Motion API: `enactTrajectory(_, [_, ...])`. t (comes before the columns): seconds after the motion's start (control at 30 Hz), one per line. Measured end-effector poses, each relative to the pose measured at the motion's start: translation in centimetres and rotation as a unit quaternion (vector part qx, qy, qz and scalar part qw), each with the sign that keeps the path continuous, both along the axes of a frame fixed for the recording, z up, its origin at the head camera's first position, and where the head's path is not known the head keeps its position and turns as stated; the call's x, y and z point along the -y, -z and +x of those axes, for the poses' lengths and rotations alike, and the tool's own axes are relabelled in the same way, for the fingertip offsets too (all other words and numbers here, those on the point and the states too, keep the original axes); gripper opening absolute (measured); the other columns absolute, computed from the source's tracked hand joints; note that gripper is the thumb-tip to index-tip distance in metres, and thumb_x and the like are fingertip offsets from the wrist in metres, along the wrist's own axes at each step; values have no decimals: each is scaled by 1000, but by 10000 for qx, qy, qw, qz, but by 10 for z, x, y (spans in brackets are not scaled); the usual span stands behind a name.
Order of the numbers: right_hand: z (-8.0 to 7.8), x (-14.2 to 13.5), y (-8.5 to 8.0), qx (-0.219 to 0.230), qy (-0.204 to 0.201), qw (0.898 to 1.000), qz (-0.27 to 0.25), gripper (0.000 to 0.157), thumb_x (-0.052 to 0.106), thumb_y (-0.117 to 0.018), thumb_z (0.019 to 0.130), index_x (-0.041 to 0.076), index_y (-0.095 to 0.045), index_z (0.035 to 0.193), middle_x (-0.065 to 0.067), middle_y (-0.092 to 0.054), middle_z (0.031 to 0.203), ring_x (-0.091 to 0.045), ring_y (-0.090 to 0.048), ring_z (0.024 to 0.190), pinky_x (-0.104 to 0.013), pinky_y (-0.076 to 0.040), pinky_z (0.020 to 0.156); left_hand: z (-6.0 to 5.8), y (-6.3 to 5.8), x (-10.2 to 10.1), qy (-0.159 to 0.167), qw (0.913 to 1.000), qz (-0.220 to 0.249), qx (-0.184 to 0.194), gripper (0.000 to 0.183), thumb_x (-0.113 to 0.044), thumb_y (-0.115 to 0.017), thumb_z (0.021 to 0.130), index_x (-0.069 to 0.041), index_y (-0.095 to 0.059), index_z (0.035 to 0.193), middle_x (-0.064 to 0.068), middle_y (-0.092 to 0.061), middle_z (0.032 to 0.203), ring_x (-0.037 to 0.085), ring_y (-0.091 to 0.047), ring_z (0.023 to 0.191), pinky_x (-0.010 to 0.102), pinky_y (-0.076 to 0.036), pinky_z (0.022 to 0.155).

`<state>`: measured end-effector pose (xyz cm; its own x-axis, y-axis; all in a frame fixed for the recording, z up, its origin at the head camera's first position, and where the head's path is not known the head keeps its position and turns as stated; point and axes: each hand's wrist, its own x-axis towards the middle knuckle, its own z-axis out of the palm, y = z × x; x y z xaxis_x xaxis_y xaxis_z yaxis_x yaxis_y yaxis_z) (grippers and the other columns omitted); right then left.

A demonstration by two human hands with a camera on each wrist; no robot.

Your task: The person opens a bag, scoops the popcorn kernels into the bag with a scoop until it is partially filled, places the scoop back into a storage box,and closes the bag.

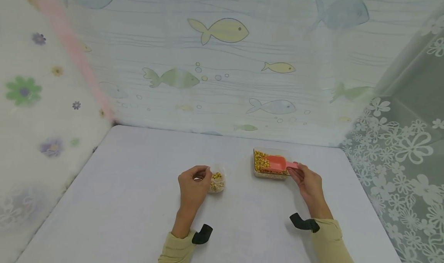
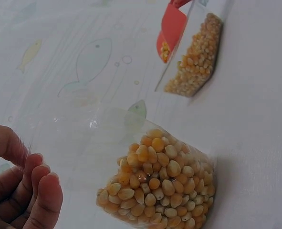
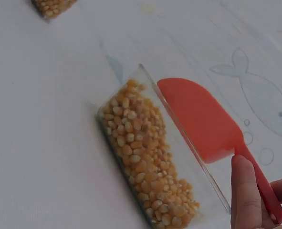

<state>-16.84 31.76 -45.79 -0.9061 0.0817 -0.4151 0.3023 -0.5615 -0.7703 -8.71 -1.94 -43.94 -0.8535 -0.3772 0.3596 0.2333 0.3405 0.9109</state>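
Observation:
My left hand (image 1: 195,186) pinches the upper edge of a clear plastic bag (image 2: 90,124) between thumb and fingers. Corn kernels (image 2: 164,191) fill the lower part of this bag, which stands on the table. Farther right, my right hand (image 1: 309,184) grips the handle of a red scoop (image 1: 276,164). The scoop's bowl is over a clear rectangular container (image 1: 270,176) holding more corn kernels (image 3: 136,143). In the left wrist view a few kernels show at the scoop's tip; the inside of its bowl is hidden in the right wrist view.
A white table (image 1: 138,201) lies under both hands. Behind it hangs a curtain with printed fish (image 1: 229,30). Flower-patterned sheets close off the left and right sides. Dark curved pieces (image 1: 202,234) sit at both wrists, over light sleeves.

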Motion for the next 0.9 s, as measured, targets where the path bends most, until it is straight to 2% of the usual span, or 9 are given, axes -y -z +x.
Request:
enactTrajectory(0.23, [5, -3, -3, 76, -67, 9988, -481, 32, 10, -50, 106, 6, -74, 86, -6, -76, 85, -13, -75, 85, -25, -58, 84, 1, -6, -5, -83, 9999, 10, 139, 6, 7, -71, 87, 4, -76, 86, 13, -69, 71, 20, -63, 65, 19, -51, 55])
enactTrajectory(0.43, [9, -1, -7, 173, -31, 9981, -583, 31, 13, -51, 107, 6, -75, 88, -7, -76, 87, -14, -75, 85, -25, -58, 84, 13, -33, -11, 3, 10000, -29, 52, 8, 11, -69, 86, 6, -75, 85, 15, -68, 70, 19, -63, 65, 21, -52, 56])
enactTrajectory(0.53, [12, 1, -10, 121, -102, 9987, -484, 31, 15, -50, 107, 8, -75, 89, -6, -76, 88, -13, -75, 87, -24, -58, 85, 15, -38, -12, 31, 10000, -24, 44, 7, 10, -68, 87, 8, -75, 86, 15, -68, 70, 18, -63, 65, 20, -51, 56])
enactTrajectory(0.63, [16, 3, -13, 33, -196, 9992, -352, 31, 16, -50, 107, 10, -75, 90, -4, -75, 90, -12, -75, 88, -23, -57, 86, 14, -37, -12, 45, 9999, 15, 112, 7, 10, -68, 87, 9, -75, 87, 16, -68, 70, 19, -63, 65, 18, -51, 57])
enactTrajectory(0.77, [19, 7, -16, -79, -307, 9991, -278, 30, 17, -51, 107, 11, -76, 91, -3, -75, 90, -11, -74, 88, -22, -57, 86, 7, -20, -8, 11, 9997, 42, 233, 6, 9, -69, 87, 9, -75, 87, 17, -68, 70, 23, -63, 65, 18, -50, 56])
enactTrajectory(0.9, [23, 11, -17, -219, -453, 9982, -329, 31, 16, -51, 107, 11, -76, 90, -3, -76, 89, -11, -75, 86, -23, -57, 85, 1, -6, -5, -14, 9997, 35, 228, 5, 6, -71, 88, 6, -76, 88, 13, -69, 71, 21, -63, 66, 19, -50, 56])
